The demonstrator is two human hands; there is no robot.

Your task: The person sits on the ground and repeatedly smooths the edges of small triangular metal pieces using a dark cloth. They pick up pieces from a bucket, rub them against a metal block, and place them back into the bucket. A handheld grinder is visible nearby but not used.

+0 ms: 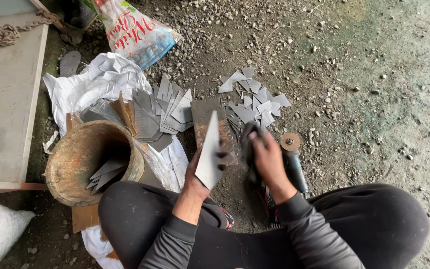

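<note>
Left hand (197, 177) gripping upright metal sheet (210, 152), right hand (267, 159) closed on dark cloth (249, 137), angle grinder (292, 159) just beside.

Left hand (198, 175) holds a metal sheet (210, 152) upright, right hand (266, 158) just beside it on the right. Angle grinder (291, 160) lies right of that hand. Metal pieces (253, 102) are scattered ahead on the ground. On the left sits a bucket (83, 162) with cut pieces (106, 172) inside; a stack of sheets (162, 110) lies behind it.
</note>
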